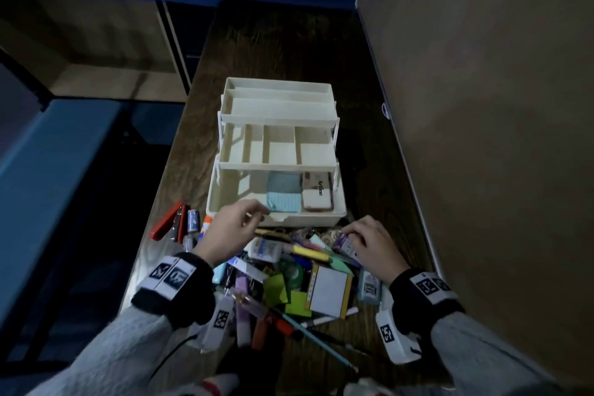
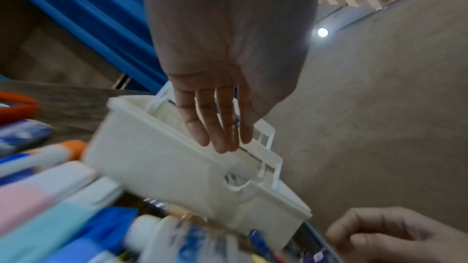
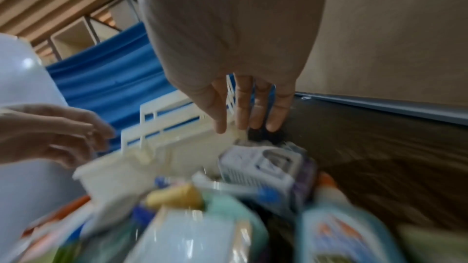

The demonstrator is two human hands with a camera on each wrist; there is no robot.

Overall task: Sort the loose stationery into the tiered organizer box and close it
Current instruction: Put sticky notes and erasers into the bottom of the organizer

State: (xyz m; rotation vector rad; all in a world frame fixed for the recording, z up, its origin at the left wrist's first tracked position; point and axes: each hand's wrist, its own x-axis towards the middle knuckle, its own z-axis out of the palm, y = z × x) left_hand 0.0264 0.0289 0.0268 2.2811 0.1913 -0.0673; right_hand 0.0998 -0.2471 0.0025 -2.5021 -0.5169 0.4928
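The cream tiered organizer box (image 1: 276, 151) stands open on the table, its trays stepped back. A blue pad (image 1: 284, 194) and an Artline box (image 1: 316, 191) lie in its bottom compartment. My left hand (image 1: 254, 219) hovers over the box's front-left rim (image 2: 157, 127), fingers (image 2: 220, 133) straight and relaxed, holding nothing. Over the loose stationery pile (image 1: 289, 270) in front of the box, my right hand (image 1: 352, 235) reaches down with extended fingers (image 3: 248, 111) at a small purple-and-white box (image 1: 342, 239) (image 3: 263, 167). Whether they touch it I cannot tell.
A red stapler (image 1: 165, 222) and markers lie left of the pile. A white glue bottle (image 1: 265, 247), a yellow-edged notepad (image 1: 329, 289) and a blue glue bottle (image 1: 369, 286) sit in it. A tan wall panel (image 1: 482, 106) borders the table (image 1: 283, 51) on the right.
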